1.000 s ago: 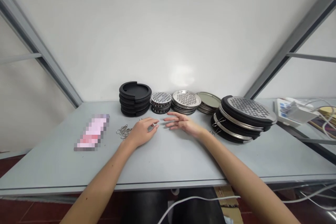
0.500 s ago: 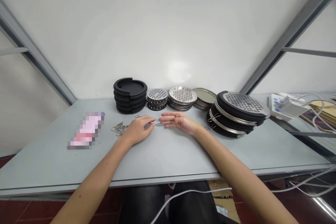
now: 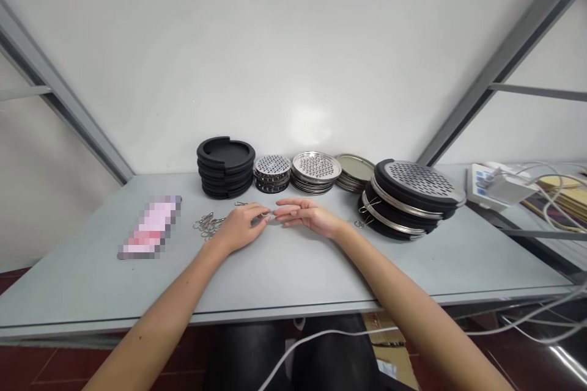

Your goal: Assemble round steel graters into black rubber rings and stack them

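Observation:
My left hand (image 3: 242, 226) rests on the grey table (image 3: 293, 269) with its fingers curled, fingertips meeting those of my right hand (image 3: 305, 215). The right hand lies with fingers stretched out towards the left. Whether anything small sits between the fingertips I cannot make out. A heap of small metal wire clips (image 3: 207, 223) lies just left of my left hand. Behind the hands stand a stack of black round rings (image 3: 225, 166), a small stack of perforated discs (image 3: 273, 172), perforated steel plates (image 3: 316, 171) and plain metal lids (image 3: 355, 171).
A leaning pile of assembled black-and-steel round pieces (image 3: 410, 197) sits at the right. A blurred pink flat object (image 3: 149, 227) lies at the left. A white power strip with cables (image 3: 498, 186) is on the neighbouring table. A white wall closes the back.
The view has shifted slightly. My hands have drawn a little closer, so that their fingertips now meet.

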`<state>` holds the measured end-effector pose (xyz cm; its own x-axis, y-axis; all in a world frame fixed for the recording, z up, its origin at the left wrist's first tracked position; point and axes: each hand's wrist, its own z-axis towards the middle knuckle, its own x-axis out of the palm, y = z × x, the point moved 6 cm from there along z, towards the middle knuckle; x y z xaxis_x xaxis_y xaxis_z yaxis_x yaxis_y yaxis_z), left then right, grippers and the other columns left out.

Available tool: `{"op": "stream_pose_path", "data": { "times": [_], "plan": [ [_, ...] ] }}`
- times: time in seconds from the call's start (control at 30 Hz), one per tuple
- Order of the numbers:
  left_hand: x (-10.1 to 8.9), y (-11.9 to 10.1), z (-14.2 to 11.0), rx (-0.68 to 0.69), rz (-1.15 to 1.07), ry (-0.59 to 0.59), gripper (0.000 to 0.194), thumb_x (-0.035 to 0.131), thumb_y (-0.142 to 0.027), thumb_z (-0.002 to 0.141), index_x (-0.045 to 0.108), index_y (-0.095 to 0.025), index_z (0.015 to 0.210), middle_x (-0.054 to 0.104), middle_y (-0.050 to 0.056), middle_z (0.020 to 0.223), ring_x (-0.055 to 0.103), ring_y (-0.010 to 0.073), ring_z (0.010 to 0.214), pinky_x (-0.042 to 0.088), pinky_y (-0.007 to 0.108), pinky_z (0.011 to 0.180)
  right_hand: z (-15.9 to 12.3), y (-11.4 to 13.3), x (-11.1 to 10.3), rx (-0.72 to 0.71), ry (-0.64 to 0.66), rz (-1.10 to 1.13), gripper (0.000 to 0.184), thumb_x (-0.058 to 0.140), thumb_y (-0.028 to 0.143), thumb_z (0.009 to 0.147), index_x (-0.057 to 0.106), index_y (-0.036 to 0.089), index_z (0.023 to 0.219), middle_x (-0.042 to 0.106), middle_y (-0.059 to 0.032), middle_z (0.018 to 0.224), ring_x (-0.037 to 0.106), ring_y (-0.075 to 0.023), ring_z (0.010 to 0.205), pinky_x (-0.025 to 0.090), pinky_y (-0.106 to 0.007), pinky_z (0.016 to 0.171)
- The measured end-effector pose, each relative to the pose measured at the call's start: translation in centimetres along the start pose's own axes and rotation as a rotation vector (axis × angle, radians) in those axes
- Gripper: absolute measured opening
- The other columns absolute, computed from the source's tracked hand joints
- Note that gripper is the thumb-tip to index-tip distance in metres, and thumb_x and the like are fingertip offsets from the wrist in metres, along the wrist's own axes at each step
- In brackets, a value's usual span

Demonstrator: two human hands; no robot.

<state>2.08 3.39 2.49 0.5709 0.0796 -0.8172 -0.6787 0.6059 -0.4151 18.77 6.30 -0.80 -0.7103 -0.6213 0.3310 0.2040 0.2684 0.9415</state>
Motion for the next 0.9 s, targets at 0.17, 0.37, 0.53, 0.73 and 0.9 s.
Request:
{"op": "stream_pose_path", "data": {
  "times": [0.17,0.37,0.53,0.73,0.9],
  "plan": [
    [0.09,0.13,-0.06,0.005,-0.013,-0.001,0.024,0.05,-0.032,0.094,0.068,-0.021,0.105,0.07,0.004,0.104,0.066,0.0188,0.088,0.051,0.032,0.082,-0.09,0.33,-0.18,-0.011,-0.028,-0.006,0.039,0.063,0.013,0.075,0.063,0.017,0.114,0.069,-0.0127,0.119,0.068,-0.0223,0.104,0.051,-0.035,0.09],
    [0.09,0.12,-0.02,0.007,-0.01,0.0,0.023,0.051,-0.03,0.093,0.068,-0.021,0.104,0.07,0.003,0.103,0.066,0.0187,0.087,0.05,0.032,0.084,-0.14,0.47,-0.28,-0.025,-0.033,0.003,0.039,0.063,0.013,0.076,0.062,0.017,0.115,0.07,-0.0121,0.116,0.069,-0.0219,0.102,0.052,-0.034,0.088],
    [-0.26,0.03,0.01,-0.003,-0.013,-0.012,0.022,0.051,-0.03,0.093,0.069,-0.021,0.103,0.071,0.003,0.104,0.066,0.0194,0.091,0.05,0.033,0.085,-0.08,0.48,-0.44,-0.049,-0.017,0.022,0.042,0.062,0.012,0.074,0.062,0.018,0.116,0.071,-0.0111,0.112,0.069,-0.0224,0.101,0.053,-0.035,0.086],
    [-0.38,0.05,-0.04,-0.004,-0.008,-0.009,0.021,0.052,-0.028,0.092,0.068,-0.022,0.105,0.071,0.002,0.104,0.065,0.019,0.092,0.049,0.032,0.084,-0.12,0.62,-0.42,-0.051,-0.036,-0.001,0.043,0.065,0.013,0.072,0.062,0.018,0.115,0.072,-0.0105,0.11,0.069,-0.0218,0.099,0.053,-0.034,0.085],
    [-0.39,0.17,-0.05,-0.015,-0.015,-0.002,0.022,0.051,-0.028,0.093,0.068,-0.022,0.104,0.071,0.002,0.104,0.065,0.0188,0.092,0.05,0.031,0.081,-0.2,0.82,-0.65,-0.066,-0.102,-0.031,0.04,0.067,0.017,0.074,0.063,0.018,0.114,0.072,-0.0106,0.109,0.069,-0.0207,0.097,0.054,-0.033,0.083]
  ]
}}
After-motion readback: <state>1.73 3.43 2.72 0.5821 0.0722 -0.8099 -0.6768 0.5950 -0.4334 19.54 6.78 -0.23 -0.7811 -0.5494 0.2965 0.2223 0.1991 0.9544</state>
